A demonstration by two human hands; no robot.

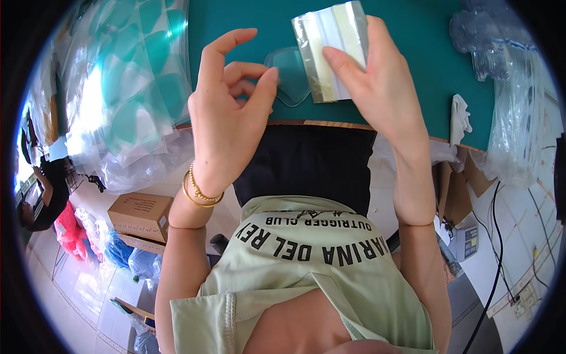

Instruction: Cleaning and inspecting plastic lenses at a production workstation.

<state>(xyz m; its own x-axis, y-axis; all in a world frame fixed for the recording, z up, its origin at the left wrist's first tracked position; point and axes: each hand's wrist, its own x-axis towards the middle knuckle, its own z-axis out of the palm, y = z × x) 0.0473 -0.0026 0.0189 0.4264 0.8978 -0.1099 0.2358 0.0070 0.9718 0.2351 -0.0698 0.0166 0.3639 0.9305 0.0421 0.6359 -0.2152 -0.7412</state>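
Green surface (227, 15) carries a clear rounded sheet (292, 82) near the loosely parted left grip (231, 115); right grip (386, 88) clasps a shiny packet (321, 44)

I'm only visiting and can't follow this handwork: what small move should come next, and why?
Perhaps the left hand should pinch the clear rounded sheet: its thumb tip appears at the sheet's left edge, though contact is unclear, while the right hand is occupied holding the yellowish packet.
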